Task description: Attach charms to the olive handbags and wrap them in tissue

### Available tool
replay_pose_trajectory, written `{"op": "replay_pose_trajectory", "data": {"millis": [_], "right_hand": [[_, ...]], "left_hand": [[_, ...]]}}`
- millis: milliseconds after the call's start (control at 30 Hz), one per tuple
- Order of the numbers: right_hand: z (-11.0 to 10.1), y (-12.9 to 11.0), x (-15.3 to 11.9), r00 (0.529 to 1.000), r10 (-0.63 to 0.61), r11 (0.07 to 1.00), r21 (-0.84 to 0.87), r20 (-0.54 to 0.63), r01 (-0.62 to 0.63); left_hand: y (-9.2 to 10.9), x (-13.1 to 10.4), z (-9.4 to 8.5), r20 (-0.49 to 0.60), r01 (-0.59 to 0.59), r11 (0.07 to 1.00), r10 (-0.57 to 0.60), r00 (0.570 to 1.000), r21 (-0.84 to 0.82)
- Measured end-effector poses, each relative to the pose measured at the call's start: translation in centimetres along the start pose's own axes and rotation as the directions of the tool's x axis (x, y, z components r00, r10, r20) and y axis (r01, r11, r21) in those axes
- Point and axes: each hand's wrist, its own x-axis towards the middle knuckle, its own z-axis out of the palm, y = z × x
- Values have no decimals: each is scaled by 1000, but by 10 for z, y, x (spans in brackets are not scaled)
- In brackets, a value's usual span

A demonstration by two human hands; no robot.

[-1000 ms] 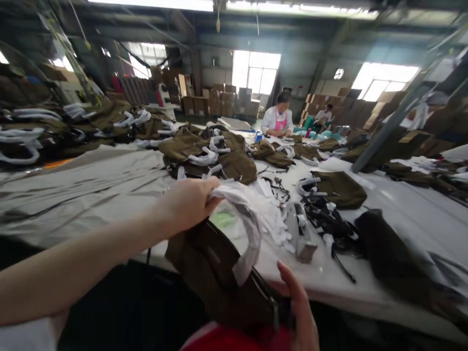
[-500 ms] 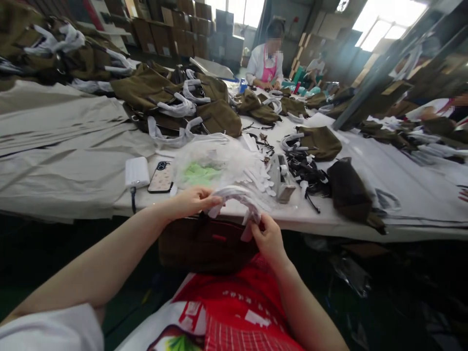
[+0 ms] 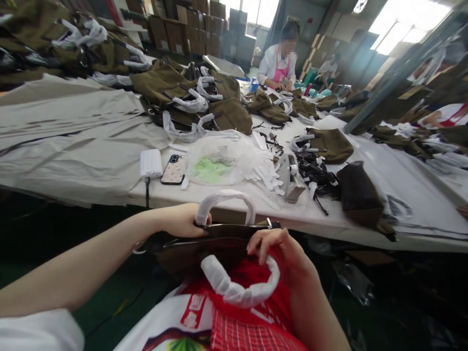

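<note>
A dark brown bag (image 3: 219, 246) is held against the table's front edge, its zipped top facing up. One white-wrapped handle (image 3: 226, 195) stands up on the table side; the other wrapped handle (image 3: 241, 295) hangs down over the red apron. My left hand (image 3: 188, 219) is closed on the bag's top edge at its left end, beside the upright handle, with some fingertips hidden. My right hand (image 3: 272, 246) has curled fingers on the right side of the top edge, by the lower handle and near the zipper pull.
Across the table (image 3: 109, 183) lie a white power bank (image 3: 151, 163), a phone (image 3: 172, 169), a plastic bag with green contents (image 3: 212, 168), a metal device (image 3: 291, 180), black straps (image 3: 316, 175) and olive bags (image 3: 232, 114). A person (image 3: 280, 63) works opposite.
Both hands have left the raised handle and moved to the bag's top edge. The handles are now apart, one up and one down, and the zipped top shows. The view has shifted slightly left.
</note>
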Motion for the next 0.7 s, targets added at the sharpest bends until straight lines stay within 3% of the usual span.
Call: {"op": "replay_pose_trajectory", "data": {"millis": [100, 167, 267, 300, 467, 633, 700], "right_hand": [[9, -11, 8, 998, 19, 999, 28, 62, -20], [19, -20, 13, 997, -10, 998, -65, 71, 15], [35, -29, 12, 982, 7, 991, -133, 189, 19], [40, -29, 10, 982, 17, 989, -147, 189, 11], [47, -18, 5, 997, -53, 969, -246, -63, 36], [38, -18, 13, 1000, -28, 940, -339, -3, 25], [35, -23, 16, 996, -9, 921, -387, 84, 40]], "left_hand": [[14, 7, 24, -200, 17, 998, -27, 979, -53], [19, 14, 38, -281, 25, 989, -66, 957, -146], [22, 23, 54, -360, 33, 953, -146, 922, -302], [21, 25, 58, -371, 29, 933, -171, 913, -359], [16, 32, 66, -333, 8, 830, -233, 914, -558], [14, 36, 67, -344, -24, 832, -203, 917, -554], [13, 37, 66, -340, -11, 837, -210, 917, -547]]}}
